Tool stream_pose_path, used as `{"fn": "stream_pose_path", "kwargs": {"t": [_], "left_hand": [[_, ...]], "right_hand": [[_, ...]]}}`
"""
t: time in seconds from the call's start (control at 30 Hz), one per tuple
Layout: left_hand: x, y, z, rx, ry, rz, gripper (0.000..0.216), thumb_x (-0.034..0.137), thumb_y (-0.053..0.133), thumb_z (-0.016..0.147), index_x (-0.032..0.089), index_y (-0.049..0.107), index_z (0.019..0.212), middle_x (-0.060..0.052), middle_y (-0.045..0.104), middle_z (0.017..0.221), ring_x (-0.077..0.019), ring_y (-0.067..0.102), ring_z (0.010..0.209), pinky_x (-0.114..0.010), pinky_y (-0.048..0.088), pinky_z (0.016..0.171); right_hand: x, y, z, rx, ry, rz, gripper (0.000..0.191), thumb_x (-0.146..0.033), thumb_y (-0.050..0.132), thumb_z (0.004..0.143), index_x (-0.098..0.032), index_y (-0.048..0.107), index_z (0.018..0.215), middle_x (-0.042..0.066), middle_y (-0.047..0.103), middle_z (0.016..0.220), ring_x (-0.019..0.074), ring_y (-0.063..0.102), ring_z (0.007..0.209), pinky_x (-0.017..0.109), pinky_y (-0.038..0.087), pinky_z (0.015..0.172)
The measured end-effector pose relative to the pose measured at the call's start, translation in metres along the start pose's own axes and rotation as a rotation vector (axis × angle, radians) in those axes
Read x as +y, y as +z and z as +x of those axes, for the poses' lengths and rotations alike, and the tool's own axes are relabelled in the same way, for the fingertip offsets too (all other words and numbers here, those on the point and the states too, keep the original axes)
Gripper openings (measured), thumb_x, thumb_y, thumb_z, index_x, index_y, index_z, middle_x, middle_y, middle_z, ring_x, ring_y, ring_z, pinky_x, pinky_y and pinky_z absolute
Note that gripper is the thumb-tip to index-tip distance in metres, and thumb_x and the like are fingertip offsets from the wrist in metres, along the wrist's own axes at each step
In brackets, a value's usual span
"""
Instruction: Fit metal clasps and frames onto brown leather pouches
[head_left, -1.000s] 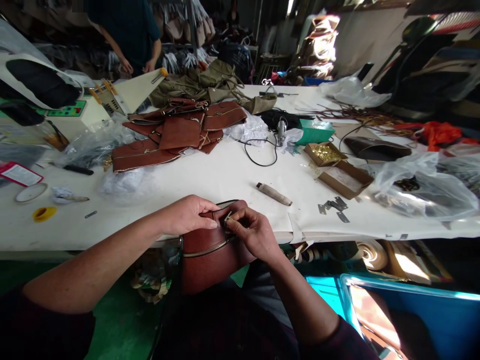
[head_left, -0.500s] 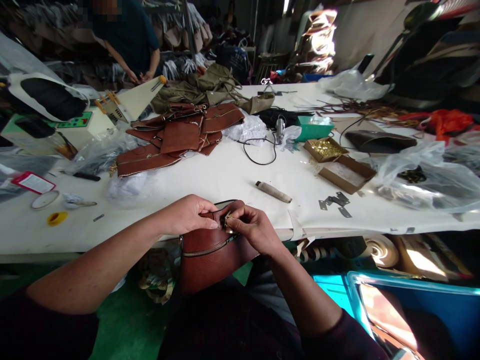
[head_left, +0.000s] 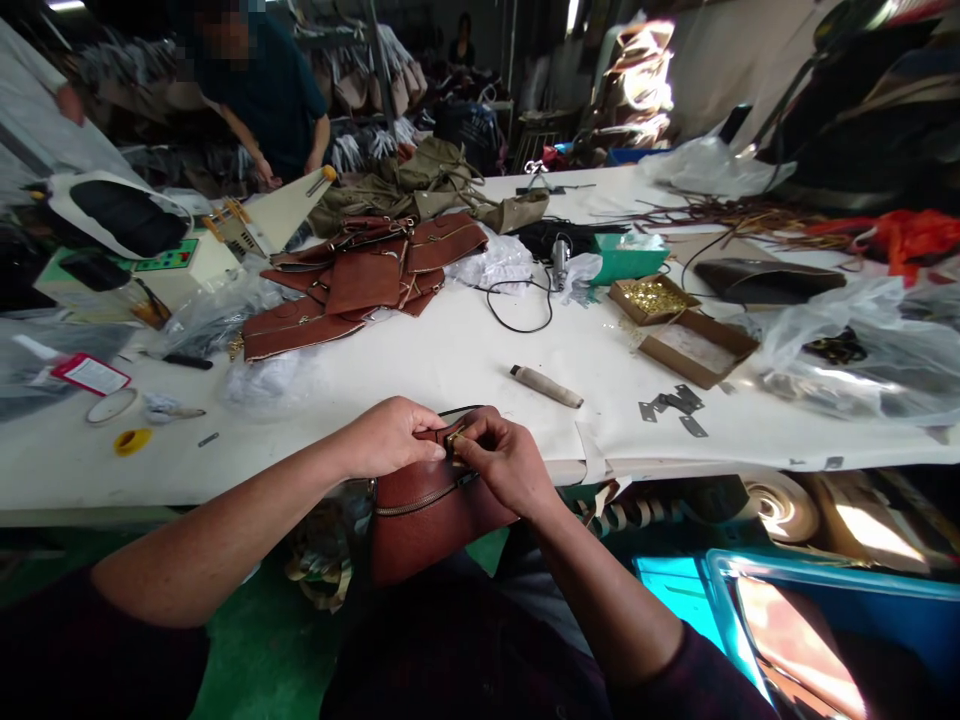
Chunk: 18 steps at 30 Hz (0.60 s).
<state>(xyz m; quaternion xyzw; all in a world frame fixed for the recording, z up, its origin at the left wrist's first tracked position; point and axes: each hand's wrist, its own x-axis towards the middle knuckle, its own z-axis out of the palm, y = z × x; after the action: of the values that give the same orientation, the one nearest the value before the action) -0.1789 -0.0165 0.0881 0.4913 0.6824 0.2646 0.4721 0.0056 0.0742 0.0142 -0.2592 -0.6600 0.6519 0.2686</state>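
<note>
A brown leather bag (head_left: 427, 510) with a metal zipper hangs over the near edge of the white table (head_left: 450, 360), against my lap. My left hand (head_left: 390, 436) grips the bag's top edge, fingers curled over it. My right hand (head_left: 502, 460) pinches a small brass fitting (head_left: 454, 437) at the same top edge, right beside my left fingertips. Both hands are closed.
A pile of brown leather bags (head_left: 352, 275) lies mid-table. A wooden-handled tool (head_left: 546, 386), metal plates (head_left: 671, 405), two cardboard boxes of brass parts (head_left: 649, 298), a black cable and plastic bags (head_left: 847, 350) lie to the right. A person in dark clothes (head_left: 262, 90) works at the far left. A blue bin (head_left: 825, 640) stands near right.
My hands stay on the bag's top edge; the right fingers have shifted slightly on the brass fitting. The view has tilted a little, so the table sits lower in frame.
</note>
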Motion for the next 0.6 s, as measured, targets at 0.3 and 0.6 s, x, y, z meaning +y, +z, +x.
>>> {"fn": "stream_pose_path", "kwargs": {"t": [0.3, 0.6], "left_hand": [[-0.006, 0.014, 0.0, 0.064, 0.084, -0.003, 0.026, 0.025, 0.069, 0.079, 0.013, 0.081, 0.098, 0.0, 0.077, 0.084, -0.0174, 0.066, 0.076, -0.025, 0.045, 0.069], [-0.007, -0.013, -0.029, -0.005, 0.108, -0.016, 0.028, 0.029, 0.073, 0.086, 0.016, 0.081, 0.109, -0.003, 0.082, 0.103, -0.0207, 0.072, 0.092, -0.026, 0.05, 0.082]], "right_hand": [[0.004, 0.013, -0.012, 0.161, -0.104, -0.213, 0.022, -0.04, 0.072, 0.093, -0.024, 0.071, 0.078, 0.004, 0.075, 0.082, 0.0227, 0.068, 0.076, 0.035, 0.052, 0.07], [-0.031, -0.028, -0.006, 0.086, -0.511, -0.55, 0.029, -0.036, 0.082, 0.091, -0.025, 0.078, 0.117, 0.011, 0.076, 0.12, 0.0314, 0.069, 0.113, 0.048, 0.055, 0.099]]}}
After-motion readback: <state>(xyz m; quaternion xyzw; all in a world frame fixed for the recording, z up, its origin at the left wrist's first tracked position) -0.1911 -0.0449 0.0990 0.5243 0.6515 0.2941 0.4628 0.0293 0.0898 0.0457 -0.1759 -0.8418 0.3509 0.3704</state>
